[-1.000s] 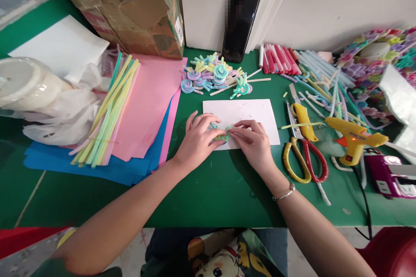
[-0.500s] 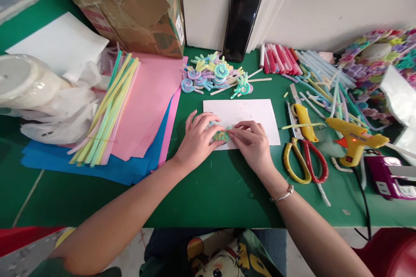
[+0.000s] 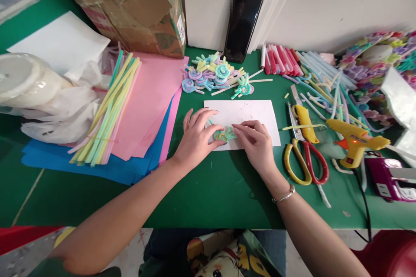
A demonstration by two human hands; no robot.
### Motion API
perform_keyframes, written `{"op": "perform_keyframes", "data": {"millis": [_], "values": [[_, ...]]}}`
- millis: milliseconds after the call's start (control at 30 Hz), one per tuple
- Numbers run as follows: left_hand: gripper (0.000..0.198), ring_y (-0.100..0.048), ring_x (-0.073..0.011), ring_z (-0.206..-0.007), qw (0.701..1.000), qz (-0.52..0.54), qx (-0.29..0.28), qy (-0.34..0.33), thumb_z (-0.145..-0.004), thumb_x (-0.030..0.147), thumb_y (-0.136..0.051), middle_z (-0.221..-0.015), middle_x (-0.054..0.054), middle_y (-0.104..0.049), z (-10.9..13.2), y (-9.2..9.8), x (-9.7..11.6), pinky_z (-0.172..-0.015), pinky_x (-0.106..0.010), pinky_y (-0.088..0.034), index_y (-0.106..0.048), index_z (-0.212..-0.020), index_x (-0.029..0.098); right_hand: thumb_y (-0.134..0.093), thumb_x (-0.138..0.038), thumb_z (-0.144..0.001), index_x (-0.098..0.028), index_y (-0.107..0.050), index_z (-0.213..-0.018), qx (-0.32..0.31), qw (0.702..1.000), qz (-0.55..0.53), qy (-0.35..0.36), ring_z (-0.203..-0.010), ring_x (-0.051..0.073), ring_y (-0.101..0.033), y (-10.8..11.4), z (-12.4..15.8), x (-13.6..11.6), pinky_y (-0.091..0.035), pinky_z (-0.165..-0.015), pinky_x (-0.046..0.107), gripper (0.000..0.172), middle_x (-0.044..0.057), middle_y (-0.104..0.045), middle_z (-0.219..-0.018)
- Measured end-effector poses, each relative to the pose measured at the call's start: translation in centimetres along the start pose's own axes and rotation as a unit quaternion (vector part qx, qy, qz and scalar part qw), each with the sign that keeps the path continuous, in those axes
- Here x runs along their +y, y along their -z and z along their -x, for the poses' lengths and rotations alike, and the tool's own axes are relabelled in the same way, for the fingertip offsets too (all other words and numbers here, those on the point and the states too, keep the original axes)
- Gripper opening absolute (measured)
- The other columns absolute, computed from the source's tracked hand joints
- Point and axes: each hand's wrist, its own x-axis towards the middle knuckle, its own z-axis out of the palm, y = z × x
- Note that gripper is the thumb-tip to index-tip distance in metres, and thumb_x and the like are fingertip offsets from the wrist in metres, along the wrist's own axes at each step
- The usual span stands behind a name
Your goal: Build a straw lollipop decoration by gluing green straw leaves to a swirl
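Observation:
My left hand (image 3: 195, 136) and my right hand (image 3: 255, 143) meet over a white card (image 3: 256, 114) on the green table (image 3: 211, 190). Between them lies a small coiled pastel pipe cleaner (image 3: 222, 135), green, blue and yellow. The left fingertips pinch and press its coil. The right fingers pinch its loose tail end just to the right. A pile of finished coiled pipe cleaners (image 3: 216, 77) lies just beyond the card.
Pink and blue paper sheets (image 3: 146, 108) with a bundle of straight pipe cleaners (image 3: 107, 114) lie left. Scissors (image 3: 303, 160), a yellow utility knife (image 3: 302, 117), a yellow glue gun (image 3: 354, 138) and more sticks lie right. A phone (image 3: 243, 21) and cardboard box (image 3: 130, 4) stand behind.
My right fingers have drawn slightly right, so more of the coil and its green tail shows between my hands. The left hand stays on the coil.

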Motion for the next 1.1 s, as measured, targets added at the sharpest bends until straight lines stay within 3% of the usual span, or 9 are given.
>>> {"op": "perform_keyframes", "data": {"millis": [467, 833, 1100], "values": [[0.018, -0.045, -0.0283, -0.126, 1.0, 0.004, -0.011, -0.003, -0.075, 0.031, -0.074, -0.125, -0.008, -0.055, 0.0, 0.0, -0.2, -0.112, -0.057, -0.023, -0.066, -0.089, 0.022, -0.068, -0.031, -0.079, -0.023, -0.076, -0.078, -0.028, 0.993, -0.042, -0.108, -0.076, 0.02, -0.056, -0.5, -1.3, -0.4, -0.046, -0.07, 0.036, 0.012, 0.004, -0.065, -0.079], [0.018, -0.045, -0.0282, -0.126, 1.0, 0.004, -0.019, 0.0, -0.076, 0.032, -0.073, -0.125, -0.008, -0.056, 0.0, 0.0, -0.2, -0.111, -0.057, -0.024, -0.066, -0.09, 0.023, -0.061, -0.043, -0.083, -0.023, -0.076, -0.081, -0.05, 0.994, -0.031, -0.09, -0.081, 0.021, -0.057, -0.1, -1.2, -0.8, -0.046, -0.075, 0.038, 0.025, 0.006, -0.067, -0.083], [0.016, -0.045, -0.0276, -0.126, 1.0, 0.011, -0.021, 0.002, -0.077, 0.031, -0.073, -0.126, -0.008, -0.056, 0.0, 0.0, -0.2, -0.111, -0.057, -0.024, -0.066, -0.09, 0.023, -0.064, -0.044, -0.082, -0.028, -0.076, -0.091, -0.074, 0.996, 0.015, -0.05, -0.083, 0.022, -0.057, -0.1, -0.8, -0.1, -0.046, -0.074, 0.039, 0.022, 0.006, -0.065, -0.088]]}}
